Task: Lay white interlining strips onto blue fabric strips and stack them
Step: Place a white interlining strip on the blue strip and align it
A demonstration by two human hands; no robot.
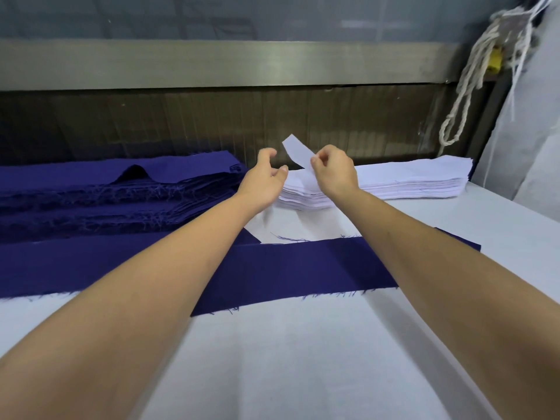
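Note:
A stack of white interlining strips (409, 180) lies at the back right of the white table (303, 359). My right hand (335, 174) pinches one white strip (295, 151), whose free end lifts up and to the left above the stack. My left hand (263, 180) hovers at the stack's left end with fingers loosely curled, holding nothing. A single blue fabric strip (297, 268) lies flat across the table under my forearms. A thick pile of blue strips (115, 192) sits at the back left.
More blue fabric (75, 265) lies flat in front of the pile at the left. A metal rail (212, 65) and dark panel run behind the table. White cords (472, 86) hang at the right beside a pale cover.

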